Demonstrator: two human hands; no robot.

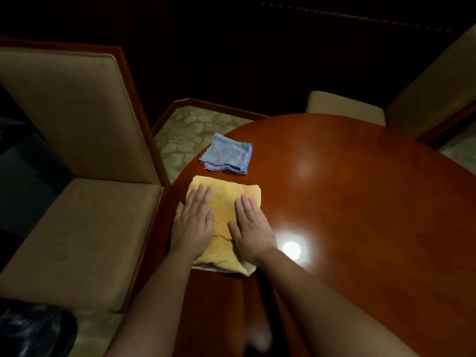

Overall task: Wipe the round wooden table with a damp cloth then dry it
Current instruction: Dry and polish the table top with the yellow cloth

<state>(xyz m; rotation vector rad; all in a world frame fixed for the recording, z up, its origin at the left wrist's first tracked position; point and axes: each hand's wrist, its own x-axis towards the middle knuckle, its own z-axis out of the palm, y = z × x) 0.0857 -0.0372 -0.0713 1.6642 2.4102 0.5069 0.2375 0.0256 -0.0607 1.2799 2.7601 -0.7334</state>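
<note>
A round, glossy red-brown wooden table fills the right half of the view. Near its left edge lies a folded yellow towel. My left hand presses flat on the towel's left side, fingers straight. On the towel's right side my right hand lies flat as well, fingers straight. Just beyond the towel, a smaller folded blue cloth with a pink layer underneath rests on the table, untouched.
A beige upholstered chair with a wooden frame stands close against the table's left edge. Another beige chair sits at the far right. Patterned carpet shows between them. A lamp glare reflects by my right wrist. A dark bag lies bottom left.
</note>
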